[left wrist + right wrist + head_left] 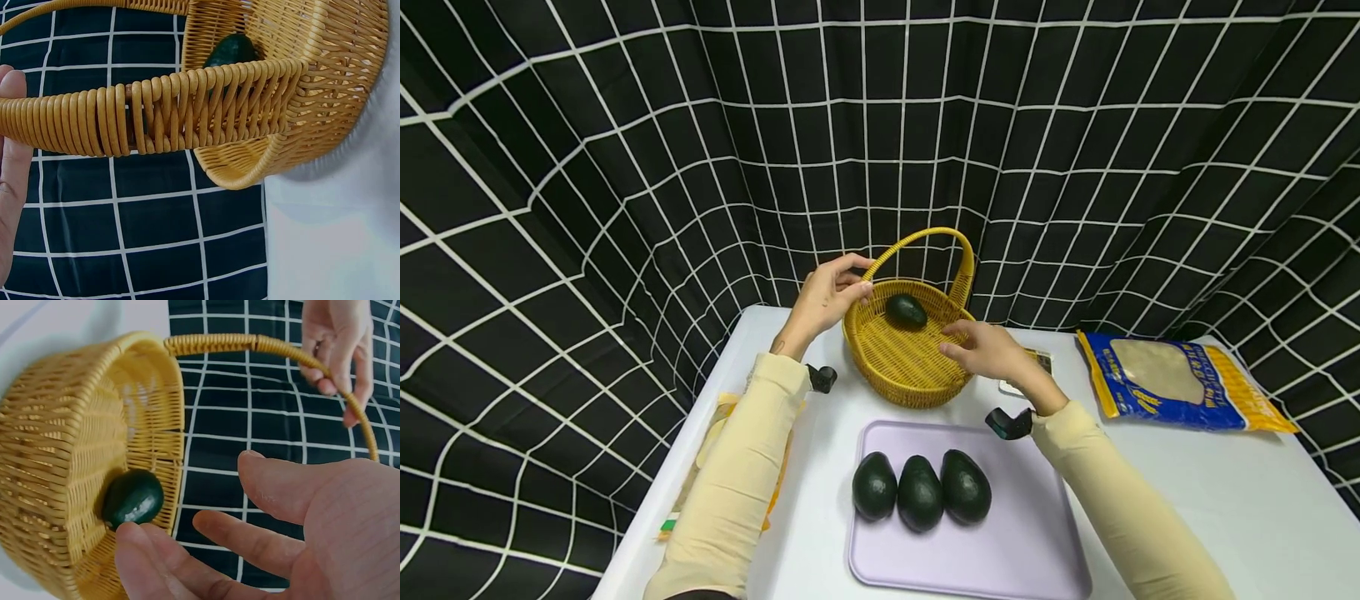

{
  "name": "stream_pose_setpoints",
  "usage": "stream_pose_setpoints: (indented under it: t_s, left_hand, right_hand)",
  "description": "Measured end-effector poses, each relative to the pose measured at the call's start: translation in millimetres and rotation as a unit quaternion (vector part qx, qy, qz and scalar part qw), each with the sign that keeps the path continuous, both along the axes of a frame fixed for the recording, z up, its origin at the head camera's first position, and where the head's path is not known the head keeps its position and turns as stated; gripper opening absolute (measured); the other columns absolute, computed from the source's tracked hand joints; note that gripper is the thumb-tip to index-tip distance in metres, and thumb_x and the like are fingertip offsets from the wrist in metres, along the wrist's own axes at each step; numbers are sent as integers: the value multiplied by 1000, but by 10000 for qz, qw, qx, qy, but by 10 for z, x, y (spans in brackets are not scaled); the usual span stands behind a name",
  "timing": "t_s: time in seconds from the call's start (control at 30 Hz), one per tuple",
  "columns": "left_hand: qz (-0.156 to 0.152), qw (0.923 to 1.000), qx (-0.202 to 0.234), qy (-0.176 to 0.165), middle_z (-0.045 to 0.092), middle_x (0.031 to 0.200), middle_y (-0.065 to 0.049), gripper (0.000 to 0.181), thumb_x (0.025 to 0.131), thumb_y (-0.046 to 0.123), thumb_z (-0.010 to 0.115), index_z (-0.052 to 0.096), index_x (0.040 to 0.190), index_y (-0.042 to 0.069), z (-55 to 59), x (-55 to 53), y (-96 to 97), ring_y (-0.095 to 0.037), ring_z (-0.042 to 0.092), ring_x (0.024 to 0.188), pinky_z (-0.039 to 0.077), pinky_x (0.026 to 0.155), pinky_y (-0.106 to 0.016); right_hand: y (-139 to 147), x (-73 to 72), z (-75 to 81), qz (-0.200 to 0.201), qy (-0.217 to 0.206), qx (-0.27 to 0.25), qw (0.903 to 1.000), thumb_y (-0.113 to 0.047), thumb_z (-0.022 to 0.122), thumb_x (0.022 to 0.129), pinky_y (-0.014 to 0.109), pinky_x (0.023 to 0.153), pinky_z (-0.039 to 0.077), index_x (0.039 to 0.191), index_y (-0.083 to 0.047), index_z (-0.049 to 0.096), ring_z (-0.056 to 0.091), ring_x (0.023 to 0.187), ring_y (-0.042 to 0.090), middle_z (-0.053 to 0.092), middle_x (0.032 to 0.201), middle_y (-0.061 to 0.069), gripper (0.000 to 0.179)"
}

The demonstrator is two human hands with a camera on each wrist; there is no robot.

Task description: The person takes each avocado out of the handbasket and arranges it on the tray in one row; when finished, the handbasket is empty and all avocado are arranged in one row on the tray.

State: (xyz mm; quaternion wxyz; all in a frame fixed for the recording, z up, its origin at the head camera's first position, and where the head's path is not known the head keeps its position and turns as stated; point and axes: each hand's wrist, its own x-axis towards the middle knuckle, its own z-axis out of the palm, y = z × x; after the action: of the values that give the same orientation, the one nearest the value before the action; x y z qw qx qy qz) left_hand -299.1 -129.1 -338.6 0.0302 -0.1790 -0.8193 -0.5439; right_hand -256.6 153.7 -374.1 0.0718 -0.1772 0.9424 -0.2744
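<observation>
A yellow woven basket (917, 387) with a tall arched handle stands at the back of the white table. My left hand (831, 296) pinches the left side of that handle between thumb and fingers, as the right wrist view also shows. Inside the basket lies one dark green avocado (906, 311). Over the basket's right rim is my right hand (988, 348), its fingers spread and relaxed with nothing between them. In the right wrist view, its fingertips (134, 547) overlap the lower edge of the avocado (134, 497).
In front of the basket, a pale purple tray (1030, 533) bears three avocados (920, 493) side by side. A blue and yellow bag (1172, 382) lies at the right. Another packet (700, 454) is partly under the left sleeve. A small card-like item (1039, 360) shows behind the right wrist.
</observation>
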Motion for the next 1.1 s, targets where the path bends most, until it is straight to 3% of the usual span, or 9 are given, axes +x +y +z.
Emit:
stream_pose_setpoints:
  t_s: [0.13,0.37,0.67,0.93,1.1]
  left_hand:
    - [-8,10000,-9,-20,75,102,-17,31,97,8,67,65,128,12,9,5,9,-28,73,88,61,82,-36]
    - [-5,10000,-10,71,75,103,-18,31,97,7,67,66,128,12,29,0,3,-32,74,92,61,81,-34]
    - [43,9999,-61,71,75,101,-14,30,97,8,68,67,127,15,-4,-1,-13,-29,74,90,61,81,-37]
    - [-3,9999,-8,132,75,100,-16,30,97,8,67,66,127,14,-16,15,-6,-32,74,91,61,80,-35]
    - [-12,9999,-23,139,75,97,-11,30,97,8,67,67,127,15,-22,10,-16,-28,74,89,61,81,-36]
  right_hand:
    - [-87,-138,49,-61,-91,74,9999,-34,59,102,48,81,60,140,0,57,70,101,34,70,116,24,50]
    - [-219,-371,-38,43,501,-108,9987,-30,61,102,49,80,57,139,-2,58,68,94,31,72,108,19,46]
    - [-342,-620,-179,113,497,-225,9984,-7,58,94,53,90,54,145,-3,50,66,108,40,67,121,27,52]
    - [-417,-843,-239,202,494,219,9983,-6,58,92,44,79,50,148,-3,47,59,86,29,66,109,20,57]
    - [-444,-971,-313,137,335,200,9991,-8,59,95,51,97,51,150,-4,44,61,112,36,61,133,24,57]
